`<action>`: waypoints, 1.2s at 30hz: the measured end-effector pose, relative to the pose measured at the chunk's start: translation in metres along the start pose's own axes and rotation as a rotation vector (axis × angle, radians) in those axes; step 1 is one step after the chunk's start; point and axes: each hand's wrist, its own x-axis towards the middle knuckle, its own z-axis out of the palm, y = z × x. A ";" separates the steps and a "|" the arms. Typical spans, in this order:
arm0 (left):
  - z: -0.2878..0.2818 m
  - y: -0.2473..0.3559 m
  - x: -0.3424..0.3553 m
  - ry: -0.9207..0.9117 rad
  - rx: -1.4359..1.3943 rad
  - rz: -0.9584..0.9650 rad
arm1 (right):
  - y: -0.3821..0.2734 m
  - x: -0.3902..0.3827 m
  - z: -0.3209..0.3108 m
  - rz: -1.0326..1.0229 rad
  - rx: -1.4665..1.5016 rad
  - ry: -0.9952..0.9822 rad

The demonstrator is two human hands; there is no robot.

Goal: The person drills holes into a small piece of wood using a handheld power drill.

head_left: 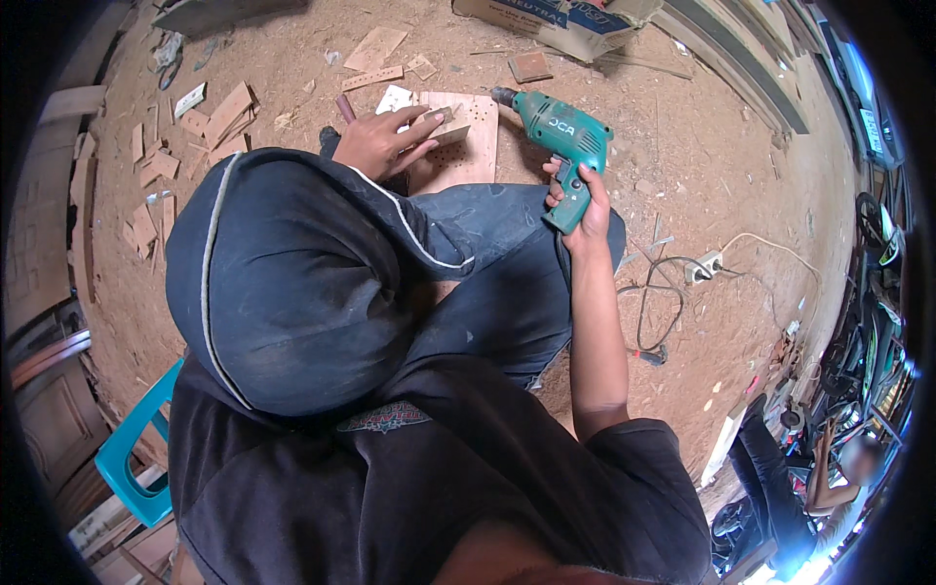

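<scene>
My right hand [585, 200] is wrapped around the handle of a green power drill [568, 127], whose dark chuck points up and to the left. My left hand [385, 143] has its fingers and thumb around a small flat wooden piece [452, 136], over a light wooden board [476, 112]. Several small holes dot that board, which lies partly under my hand and beyond my knee. A white perforated piece [395, 99] sits just past the left fingers. Part of the wooden piece is covered by my fingers.
Wooden offcuts [229, 112] lie scattered at the left, and a cardboard box [556, 24] stands at the far side. A white power strip [704, 266] and dark cable [678, 292] lie at right. Another person [814, 487] sits at lower right; a teal stool [141, 448] is at left.
</scene>
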 end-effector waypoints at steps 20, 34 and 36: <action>0.001 -0.001 0.001 0.031 -0.051 -0.026 | -0.001 0.001 -0.001 0.000 0.024 -0.003; 0.001 -0.005 -0.010 -0.026 -0.210 -0.367 | 0.000 -0.001 0.000 -0.001 0.034 0.004; 0.006 -0.007 -0.013 0.007 -0.283 -0.437 | -0.001 -0.002 0.002 -0.009 0.032 0.006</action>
